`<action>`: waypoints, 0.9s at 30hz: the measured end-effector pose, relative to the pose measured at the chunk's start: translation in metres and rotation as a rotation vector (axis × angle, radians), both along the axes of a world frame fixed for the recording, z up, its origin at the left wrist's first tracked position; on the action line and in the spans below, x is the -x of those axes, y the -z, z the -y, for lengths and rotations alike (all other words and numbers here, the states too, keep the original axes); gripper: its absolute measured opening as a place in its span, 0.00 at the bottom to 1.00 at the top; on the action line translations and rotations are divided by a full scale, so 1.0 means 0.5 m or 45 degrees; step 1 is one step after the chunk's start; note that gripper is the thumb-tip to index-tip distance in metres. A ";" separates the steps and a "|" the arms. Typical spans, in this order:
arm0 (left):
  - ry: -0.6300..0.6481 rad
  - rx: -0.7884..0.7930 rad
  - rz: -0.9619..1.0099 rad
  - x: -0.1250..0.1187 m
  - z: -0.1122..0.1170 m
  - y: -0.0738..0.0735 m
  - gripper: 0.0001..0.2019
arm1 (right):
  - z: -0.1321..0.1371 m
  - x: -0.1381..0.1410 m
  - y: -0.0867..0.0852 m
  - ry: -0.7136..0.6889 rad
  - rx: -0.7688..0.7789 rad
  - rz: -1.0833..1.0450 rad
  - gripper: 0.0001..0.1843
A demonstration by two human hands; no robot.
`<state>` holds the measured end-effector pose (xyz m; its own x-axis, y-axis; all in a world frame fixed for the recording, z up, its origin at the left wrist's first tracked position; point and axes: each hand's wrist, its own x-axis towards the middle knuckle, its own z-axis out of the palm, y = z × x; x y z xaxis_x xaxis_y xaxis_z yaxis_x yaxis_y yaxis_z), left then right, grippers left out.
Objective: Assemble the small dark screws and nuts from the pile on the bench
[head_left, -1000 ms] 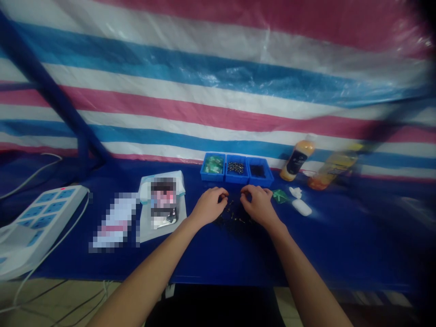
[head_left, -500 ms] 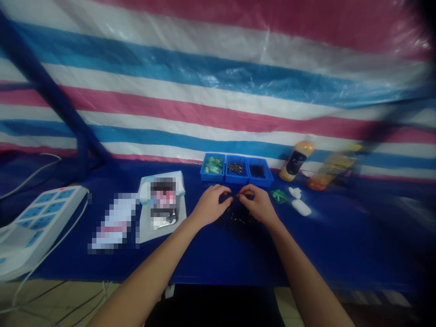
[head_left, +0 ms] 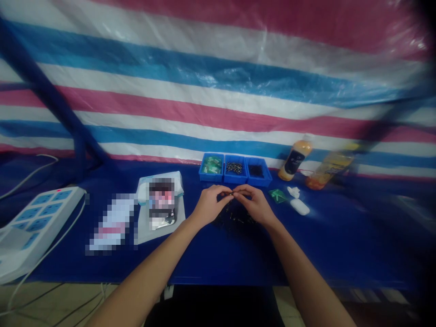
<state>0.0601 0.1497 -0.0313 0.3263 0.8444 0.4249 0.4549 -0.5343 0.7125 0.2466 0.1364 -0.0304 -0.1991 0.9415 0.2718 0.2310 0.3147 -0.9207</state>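
Note:
My left hand [head_left: 214, 202] and my right hand [head_left: 253, 202] meet fingertip to fingertip over the blue table. Between their pinched fingers is a tiny dark piece [head_left: 231, 194] with a yellowish glint, too small to name. Both hands appear closed on it. Below the fingers lies a scatter of small black and brass-coloured parts [head_left: 238, 219] on the tabletop. Just beyond the hands stand three blue bins: one with green-and-clear packets [head_left: 212, 164], one with shiny metal pieces [head_left: 235, 168], one with small black parts [head_left: 256, 170].
Right of my hands lie a green packet [head_left: 278, 195], a crumpled tissue [head_left: 293, 192] and a white rounded case [head_left: 299, 206]. Two drink bottles, one dark-labelled [head_left: 294, 160], stand behind them. To the left are a tissue pack [head_left: 177, 181], a blurred-out sheet and a power strip [head_left: 44, 227].
My right hand has moved left, and its fingertips now meet those of my left hand around the tiny piece. The hands were slightly apart before. The view has shifted slightly.

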 end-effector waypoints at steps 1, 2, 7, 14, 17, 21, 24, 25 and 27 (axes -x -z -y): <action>-0.002 0.047 0.021 0.000 -0.001 0.000 0.08 | 0.002 0.001 -0.001 0.010 -0.029 0.024 0.13; -0.001 0.099 0.040 0.000 -0.001 0.000 0.09 | 0.003 0.001 -0.003 0.022 -0.061 0.060 0.13; 0.010 0.243 0.084 0.000 -0.004 0.002 0.11 | 0.007 0.005 0.000 0.104 -0.163 0.251 0.10; 0.052 0.282 0.095 0.000 -0.004 0.000 0.16 | 0.009 0.010 -0.007 0.114 -0.215 0.257 0.10; 0.026 0.281 0.095 -0.002 -0.001 0.000 0.19 | 0.010 0.008 -0.009 0.163 -0.199 0.260 0.13; -0.006 0.277 0.087 -0.004 -0.001 0.001 0.19 | 0.001 -0.002 0.005 0.279 -0.045 0.363 0.23; -0.033 0.264 0.049 -0.002 -0.002 0.003 0.18 | -0.013 -0.008 0.016 0.350 0.045 0.222 0.22; -0.040 0.252 0.034 -0.001 -0.003 0.003 0.17 | -0.017 -0.008 0.017 0.339 0.048 0.105 0.20; -0.050 0.218 0.004 0.001 -0.004 0.004 0.15 | -0.023 -0.008 0.016 0.278 0.038 -0.095 0.27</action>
<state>0.0596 0.1519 -0.0333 0.2902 0.9168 0.2745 0.4706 -0.3865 0.7932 0.2505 0.1476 -0.0386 0.0296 0.9678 0.2499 0.2214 0.2375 -0.9458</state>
